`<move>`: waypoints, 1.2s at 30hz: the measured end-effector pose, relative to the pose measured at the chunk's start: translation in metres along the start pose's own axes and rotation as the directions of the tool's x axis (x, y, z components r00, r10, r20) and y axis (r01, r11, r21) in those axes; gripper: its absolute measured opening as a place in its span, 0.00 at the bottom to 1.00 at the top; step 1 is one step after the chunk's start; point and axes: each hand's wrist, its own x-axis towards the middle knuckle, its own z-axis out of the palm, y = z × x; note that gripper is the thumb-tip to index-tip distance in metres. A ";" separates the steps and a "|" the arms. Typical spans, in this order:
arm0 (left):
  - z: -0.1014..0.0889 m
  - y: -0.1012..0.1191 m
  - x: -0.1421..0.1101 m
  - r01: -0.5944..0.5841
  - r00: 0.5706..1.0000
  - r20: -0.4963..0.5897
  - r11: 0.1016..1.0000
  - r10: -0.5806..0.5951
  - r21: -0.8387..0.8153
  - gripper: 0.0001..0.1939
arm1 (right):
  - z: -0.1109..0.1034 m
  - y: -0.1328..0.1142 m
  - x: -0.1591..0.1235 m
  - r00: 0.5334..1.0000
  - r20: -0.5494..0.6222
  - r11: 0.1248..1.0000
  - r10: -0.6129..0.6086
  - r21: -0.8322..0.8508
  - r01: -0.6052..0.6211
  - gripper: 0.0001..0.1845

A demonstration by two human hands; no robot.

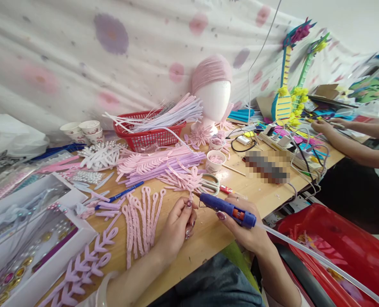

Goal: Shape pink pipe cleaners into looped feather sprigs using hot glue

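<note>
My right hand (250,234) is wrapped round a blue hot glue gun (220,206), with a long clear glue stick (300,245) trailing from its back end. The gun's nozzle points left, close to the fingertips of my left hand (175,226). Those fingers pinch a small pink pipe cleaner piece (191,196), partly hidden by them. Left of that hand, several twisted pink pipe cleaner loops (144,224) lie in a row. Lilac leafy pipe cleaner sprigs (83,273) rest nearer the front edge. Scissors (211,184) lie just beyond the gun's tip.
A red basket (141,140) of pipe cleaners stands behind pink and lilac bundles (164,164). White boxes (82,226) with beads sit at left. A foam head (213,100), paper cup (215,161) and power strip (281,143) are farther back. Another person's hands (325,126) work at right.
</note>
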 end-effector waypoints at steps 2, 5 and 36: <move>0.000 0.001 0.000 0.007 1.000 0.004 1.000 -0.007 -0.005 0.18 | 0.000 0.004 -0.002 1.000 -0.010 1.000 0.005 -0.004 -0.005 0.15; 0.000 0.000 0.000 0.017 1.000 0.015 1.000 -0.017 -0.006 0.18 | -0.001 0.007 -0.002 0.999 -0.041 1.000 0.003 -0.027 -0.004 0.11; 0.002 -0.003 0.002 0.040 0.991 -0.124 0.995 -0.052 -0.096 0.27 | -0.059 0.032 -0.020 0.898 -0.096 0.775 0.431 -0.470 -0.422 0.23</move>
